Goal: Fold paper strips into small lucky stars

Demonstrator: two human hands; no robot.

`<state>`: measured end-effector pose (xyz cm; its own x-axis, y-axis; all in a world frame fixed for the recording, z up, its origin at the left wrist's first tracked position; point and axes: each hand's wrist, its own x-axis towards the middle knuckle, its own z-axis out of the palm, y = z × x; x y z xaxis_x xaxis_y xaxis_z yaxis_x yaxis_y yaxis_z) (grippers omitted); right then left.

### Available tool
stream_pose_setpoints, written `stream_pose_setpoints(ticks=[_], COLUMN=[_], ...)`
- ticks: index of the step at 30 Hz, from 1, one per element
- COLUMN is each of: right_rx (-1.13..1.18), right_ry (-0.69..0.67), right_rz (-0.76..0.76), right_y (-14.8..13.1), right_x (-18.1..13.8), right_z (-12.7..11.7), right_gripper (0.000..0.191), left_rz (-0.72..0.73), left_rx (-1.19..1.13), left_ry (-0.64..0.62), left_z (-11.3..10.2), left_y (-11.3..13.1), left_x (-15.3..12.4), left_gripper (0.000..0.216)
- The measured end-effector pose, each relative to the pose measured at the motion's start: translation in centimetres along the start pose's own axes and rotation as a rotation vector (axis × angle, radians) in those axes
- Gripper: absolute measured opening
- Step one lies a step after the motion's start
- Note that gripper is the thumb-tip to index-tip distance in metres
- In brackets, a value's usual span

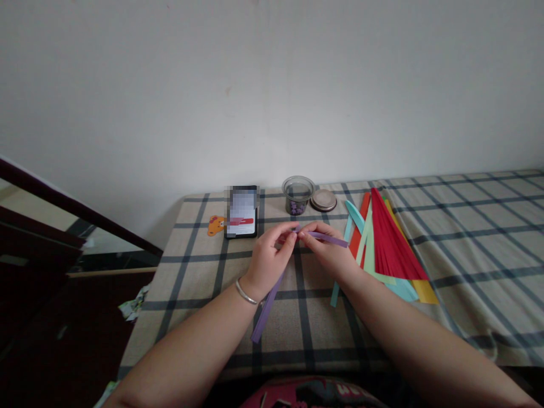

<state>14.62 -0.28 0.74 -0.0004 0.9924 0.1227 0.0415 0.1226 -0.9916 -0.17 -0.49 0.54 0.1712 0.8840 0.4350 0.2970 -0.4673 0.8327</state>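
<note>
A purple paper strip (268, 309) is pinched between both hands above the checked tablecloth. My left hand (274, 255), with a silver bangle at the wrist, is closed on it with thumb and fingertips. One long end slants down towards me below that hand. My right hand (326, 245) pinches the strip close beside the left fingertips, and another end sticks out to the right across its fingers. The fold or knot between the fingertips is mostly hidden. Just beyond the hands stands a clear plastic tub (298, 195) with small purple pieces inside.
A round lid (323, 200) lies right of the tub. Fanned paper strips, including red ones (393, 243), spread farther right. At the left, a phone (242, 212) stands propped by an orange bear figure (216, 225). A wall rises behind the table; a dark railing (85, 207) slants past its left edge.
</note>
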Motion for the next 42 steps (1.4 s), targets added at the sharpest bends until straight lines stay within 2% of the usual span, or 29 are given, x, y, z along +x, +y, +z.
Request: stream_pose_setpoints(ticks=[9,19,25,33,42], right_rx=[0.112,0.294,0.401,0.424,0.427], right_ry=[-0.042,-0.079,-0.096,-0.158,-0.141], right_rz=[0.081,0.189,0.231,0.173,0.118], right_y=[0.7,0.3,0.4,0.4,0.4], right_x=[0.1,0.0,0.0,0.0,0.0], right_z=[-0.1,0.2,0.2,0.2,0.5], right_gripper=[0.025,0.029,0.028,0.022,0.023], left_rz=[-0.123,-0.264,-0.336,-0.351,-0.268], left_rx=[-0.294,-0.473,-0.594,-0.682,-0.59], left_ry=[-0.009,-0.046,-0.047,-0.074,-0.111], left_z=[0.5,0.3,0.4,0.6,0.6], left_y=[-0.3,0.4,-0.1,-0.6,-0.4], left_x=[0.0,0.4,0.3,0.3,0.4], left_gripper=[0.019,0.022,0.022,0.022,0.025])
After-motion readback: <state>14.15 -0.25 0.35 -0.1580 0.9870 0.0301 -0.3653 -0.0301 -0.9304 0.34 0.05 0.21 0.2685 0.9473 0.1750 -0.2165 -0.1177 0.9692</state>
